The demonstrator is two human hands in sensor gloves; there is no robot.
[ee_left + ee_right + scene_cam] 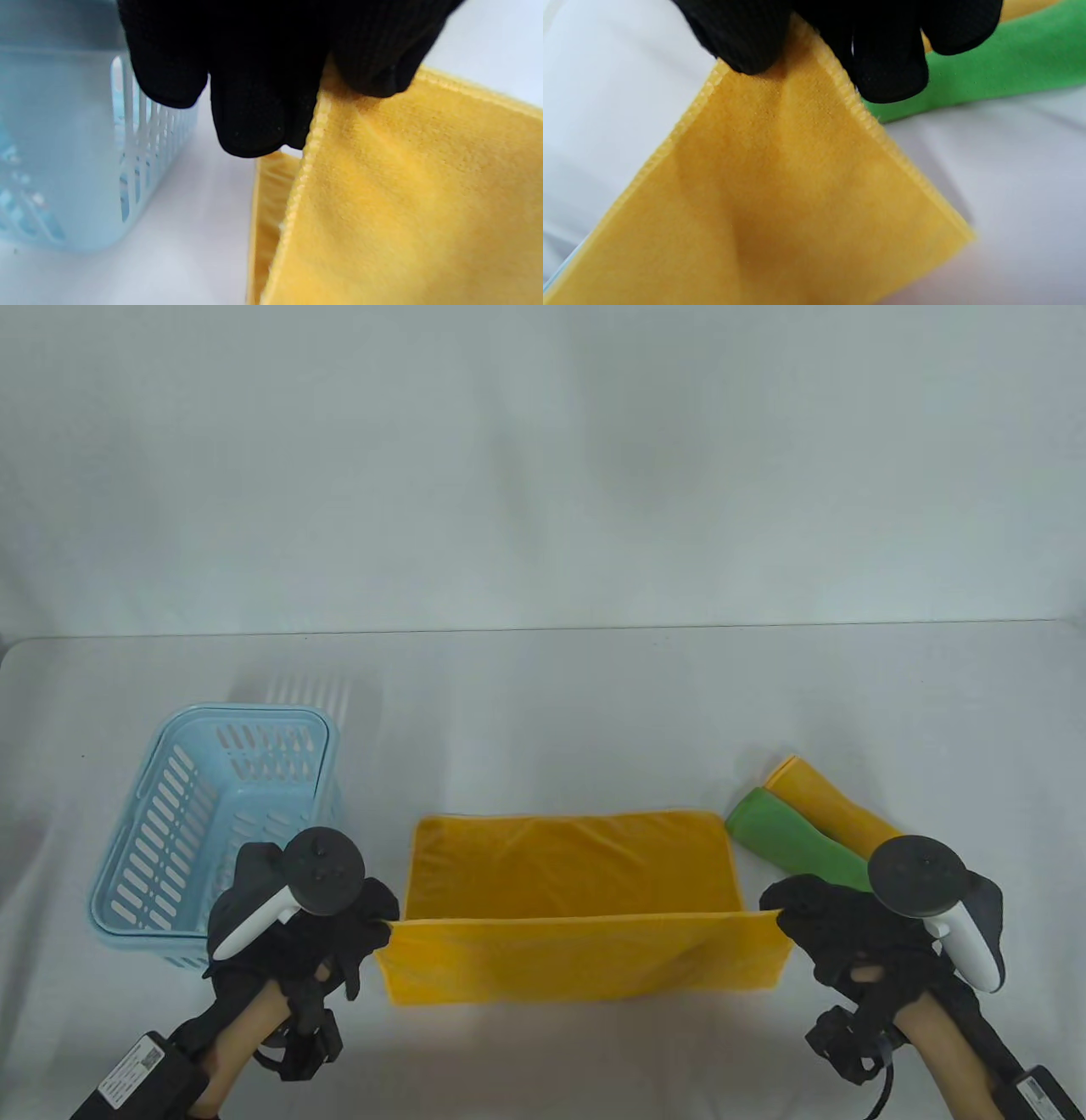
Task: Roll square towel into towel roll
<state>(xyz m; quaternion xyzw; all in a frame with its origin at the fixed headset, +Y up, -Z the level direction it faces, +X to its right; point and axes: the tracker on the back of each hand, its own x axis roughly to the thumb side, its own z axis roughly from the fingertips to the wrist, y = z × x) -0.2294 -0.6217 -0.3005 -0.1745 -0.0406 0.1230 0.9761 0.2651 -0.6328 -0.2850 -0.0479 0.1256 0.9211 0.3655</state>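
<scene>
The yellow square towel (567,891) lies mid-bench (543,687), its near part lifted: the left hand (288,920) pinches 1 corner, the right hand (848,933) the other. A blue basket (182,806) stands left; green (793,840) and yellow towel rolls (827,806) lie right.

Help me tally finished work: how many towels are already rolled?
2: a green roll and a yellow roll lie side by side on the table, right of the yellow towel; none visible in the basket.

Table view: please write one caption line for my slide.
Both gloved hands lift the yellow towel by its near corners, between blue basket and two rolls.
</scene>
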